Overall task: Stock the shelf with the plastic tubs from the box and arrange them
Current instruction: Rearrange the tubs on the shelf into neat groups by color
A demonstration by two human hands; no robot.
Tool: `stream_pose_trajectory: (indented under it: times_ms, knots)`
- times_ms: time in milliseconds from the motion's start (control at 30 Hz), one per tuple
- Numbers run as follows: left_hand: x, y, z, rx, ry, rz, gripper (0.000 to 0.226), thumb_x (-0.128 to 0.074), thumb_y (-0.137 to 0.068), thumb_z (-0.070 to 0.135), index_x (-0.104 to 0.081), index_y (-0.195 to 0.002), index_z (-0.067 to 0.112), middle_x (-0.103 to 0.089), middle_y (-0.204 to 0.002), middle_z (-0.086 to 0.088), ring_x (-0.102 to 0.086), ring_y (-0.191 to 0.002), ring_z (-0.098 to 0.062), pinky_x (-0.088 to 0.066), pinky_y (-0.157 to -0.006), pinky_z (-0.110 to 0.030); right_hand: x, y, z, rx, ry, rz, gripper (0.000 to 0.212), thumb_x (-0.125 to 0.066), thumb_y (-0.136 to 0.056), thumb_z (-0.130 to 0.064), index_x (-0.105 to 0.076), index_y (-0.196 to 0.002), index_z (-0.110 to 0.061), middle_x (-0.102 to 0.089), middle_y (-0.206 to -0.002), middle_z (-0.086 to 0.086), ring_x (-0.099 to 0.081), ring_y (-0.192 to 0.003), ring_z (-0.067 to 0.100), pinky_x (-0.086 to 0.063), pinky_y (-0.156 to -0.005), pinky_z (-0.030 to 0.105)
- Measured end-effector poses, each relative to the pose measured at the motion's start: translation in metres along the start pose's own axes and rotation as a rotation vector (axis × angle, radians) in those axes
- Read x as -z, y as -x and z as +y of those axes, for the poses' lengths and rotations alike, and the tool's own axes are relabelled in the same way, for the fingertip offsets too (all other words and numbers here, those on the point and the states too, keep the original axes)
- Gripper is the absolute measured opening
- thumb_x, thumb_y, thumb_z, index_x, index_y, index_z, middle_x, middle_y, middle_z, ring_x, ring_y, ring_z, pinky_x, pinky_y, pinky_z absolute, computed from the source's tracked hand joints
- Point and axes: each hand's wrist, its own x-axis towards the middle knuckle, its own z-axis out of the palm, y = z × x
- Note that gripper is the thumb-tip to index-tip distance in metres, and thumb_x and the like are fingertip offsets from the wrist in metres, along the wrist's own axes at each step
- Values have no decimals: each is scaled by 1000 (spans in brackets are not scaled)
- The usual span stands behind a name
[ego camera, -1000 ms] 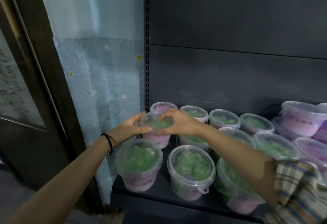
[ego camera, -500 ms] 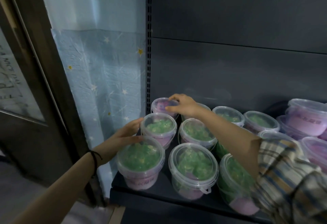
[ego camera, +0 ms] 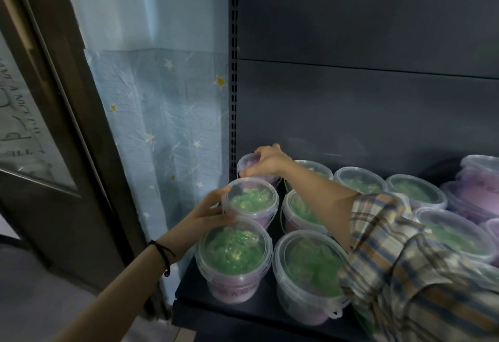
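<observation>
Left hand [ego camera: 205,214] rose, gripping clear tub [ego camera: 251,201]

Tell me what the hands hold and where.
Left hand: second-row green tub, by its left side. Right hand: back-corner purple tub, by its rim.
</observation>
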Motion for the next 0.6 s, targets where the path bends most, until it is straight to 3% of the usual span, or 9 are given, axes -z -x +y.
stream_pose_trajectory:
  times_ms: [67, 200, 300, 367, 467, 533, 600]
  knots:
    - [-2, -1, 0, -3, -18, 1, 69, -77, -68, 32, -49, -132, 31, -64, -123, -10, -59, -118, -27, -44, -101, -47, 7, 7, 4, 27, -86, 91, 78, -72, -60, -65, -53, -128, -32, -40, -132, 4, -50, -119, 30, -42, -103, 43]
    - [-8, -2, 1, -19, -20, 14, 73, -79, -60, 32, -53, -129, 31, -67, -119, -8, -62, -113, -23, -52, -88, -31, 39, 26, 16, 114, -235, 273, 88, -60, -43, -78, -59, -120, -34, -53, -126, 0, -50, -119, 23, -44, -102, 39]
    - [-6, -3, 4, -19, -94, 54, 81, -88, -46, 50, -58, -121, 39, -65, -122, -1, -60, -115, -18, -52, -87, -29, 70, 51, 33, 151, -369, 395, 56, -73, -69, -53, -64, -118, -27, -56, -127, 3, -55, -117, 20, -45, -100, 30]
    - [-8, -3, 12, 18, -273, 86, 80, -84, -49, 64, -55, -121, 45, -54, -134, 8, -48, -126, -13, -43, -102, -34, 89, 70, 49, 165, -392, 449, 48, -74, -76, -43, -64, -119, -25, -56, -128, 3, -53, -119, 18, -43, -97, 26]
    - [-17, -1, 30, 35, -705, 167, 65, -70, -72, 59, -45, -128, 36, -39, -136, 10, -31, -136, -14, -28, -106, -27, 108, 106, 76, 174, -429, 469, 47, -75, -77, -41, -63, -120, -26, -56, -129, -1, -52, -120, 15, -42, -93, 23]
    - [-39, 3, 43, -45, -1017, 253, 86, -45, -61, 76, -46, -135, 31, -35, -144, 3, -23, -141, -20, -21, -113, -33, 114, 130, 99, 168, -433, 471, 46, -74, -79, -39, -63, -122, -26, -54, -123, -6, -50, -118, 11, -39, -91, 20]
    - [-75, 8, 51, -243, -1090, 269, 87, -36, -64, 76, -53, -132, 27, -40, -145, -1, -30, -139, -21, -23, -115, -38, 118, 155, 126, 162, -419, 491, 46, -75, -79, -38, -63, -122, -26, -50, -119, -9, -47, -115, 8, -36, -91, 18]
